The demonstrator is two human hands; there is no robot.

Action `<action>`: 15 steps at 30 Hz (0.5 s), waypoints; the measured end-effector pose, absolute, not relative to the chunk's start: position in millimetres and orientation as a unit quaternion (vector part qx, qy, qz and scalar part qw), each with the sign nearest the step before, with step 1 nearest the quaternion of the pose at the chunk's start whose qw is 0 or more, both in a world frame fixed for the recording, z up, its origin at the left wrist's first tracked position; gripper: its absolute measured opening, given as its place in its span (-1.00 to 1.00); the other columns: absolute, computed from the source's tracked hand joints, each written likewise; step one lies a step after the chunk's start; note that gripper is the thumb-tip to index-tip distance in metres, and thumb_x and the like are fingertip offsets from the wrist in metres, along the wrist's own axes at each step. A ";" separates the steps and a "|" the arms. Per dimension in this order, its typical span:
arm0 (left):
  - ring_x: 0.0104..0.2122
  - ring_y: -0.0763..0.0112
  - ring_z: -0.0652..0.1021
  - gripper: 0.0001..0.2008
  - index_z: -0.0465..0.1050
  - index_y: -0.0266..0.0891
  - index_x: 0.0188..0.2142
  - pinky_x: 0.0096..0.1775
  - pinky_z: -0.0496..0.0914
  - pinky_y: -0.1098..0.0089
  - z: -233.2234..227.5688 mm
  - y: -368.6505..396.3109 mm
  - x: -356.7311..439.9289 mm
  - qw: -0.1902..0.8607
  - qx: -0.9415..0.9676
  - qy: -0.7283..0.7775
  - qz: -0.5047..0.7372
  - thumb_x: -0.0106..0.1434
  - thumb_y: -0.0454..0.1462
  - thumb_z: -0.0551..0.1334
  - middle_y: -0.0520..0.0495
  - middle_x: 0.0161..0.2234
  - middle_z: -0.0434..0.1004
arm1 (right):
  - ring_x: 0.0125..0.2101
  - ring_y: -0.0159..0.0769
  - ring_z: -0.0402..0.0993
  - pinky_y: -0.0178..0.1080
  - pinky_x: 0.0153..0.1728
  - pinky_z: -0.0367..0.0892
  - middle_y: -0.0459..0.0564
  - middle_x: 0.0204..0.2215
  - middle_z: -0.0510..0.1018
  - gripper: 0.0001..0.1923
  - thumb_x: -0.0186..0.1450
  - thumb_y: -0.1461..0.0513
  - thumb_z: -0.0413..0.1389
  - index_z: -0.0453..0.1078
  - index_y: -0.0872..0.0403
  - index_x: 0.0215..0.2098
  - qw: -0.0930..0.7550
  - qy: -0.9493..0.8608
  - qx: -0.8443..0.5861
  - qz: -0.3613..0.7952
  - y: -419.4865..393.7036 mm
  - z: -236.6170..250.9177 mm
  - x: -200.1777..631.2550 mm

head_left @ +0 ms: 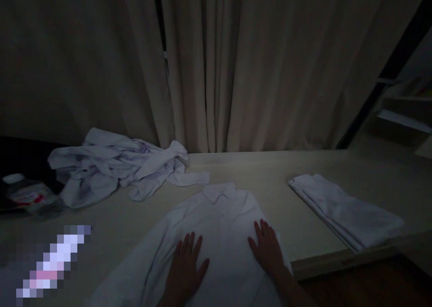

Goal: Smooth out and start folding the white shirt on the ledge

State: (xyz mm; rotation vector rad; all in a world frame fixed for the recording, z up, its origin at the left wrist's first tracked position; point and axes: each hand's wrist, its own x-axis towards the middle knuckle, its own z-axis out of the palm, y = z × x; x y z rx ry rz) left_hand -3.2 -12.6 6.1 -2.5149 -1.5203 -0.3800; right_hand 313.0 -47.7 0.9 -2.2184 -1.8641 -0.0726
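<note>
Two hands lie flat on a white shirt (216, 235), fingers stretched out and slightly spread, gripping nothing. The left hand (185, 266) presses palm-down on the shirt's left half, fingers pointing away from the person. The right hand (268, 248) rests the same way on the right half, close to the shirt's edge, its forearm running off the lower border of the view.

The shirt is spread front-up on a pale table (270, 181), collar farthest from the person, one sleeve trailing toward the lower left. It sits at the near middle of the table, close to the front edge.

To the right, well apart from the shirt, lies a folded white stack (347, 212) set at an angle near the table's front corner. At the far left is a crumpled pile (114, 165) of white garments. Left of the pile sits a bottle (32, 197), too dim to read. Curtains (236, 64) hang behind the table. A shelf (405, 113) shows dimly at the far right.
</note>
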 end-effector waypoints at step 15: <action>0.25 0.13 0.13 -0.40 0.01 -0.05 0.23 0.20 0.13 0.07 13.5 -15.3 -4.8 0.053 -0.841 -0.525 -0.122 0.25 0.06 -0.05 -0.17 0.27 0.10 | 0.25 -0.02 -0.02 0.00 0.23 -0.06 0.25 0.25 0.11 -0.28 0.28 -0.13 -0.25 0.05 0.14 0.24 0.121 -0.641 -0.758 -0.027 -48.8 1.5 312.5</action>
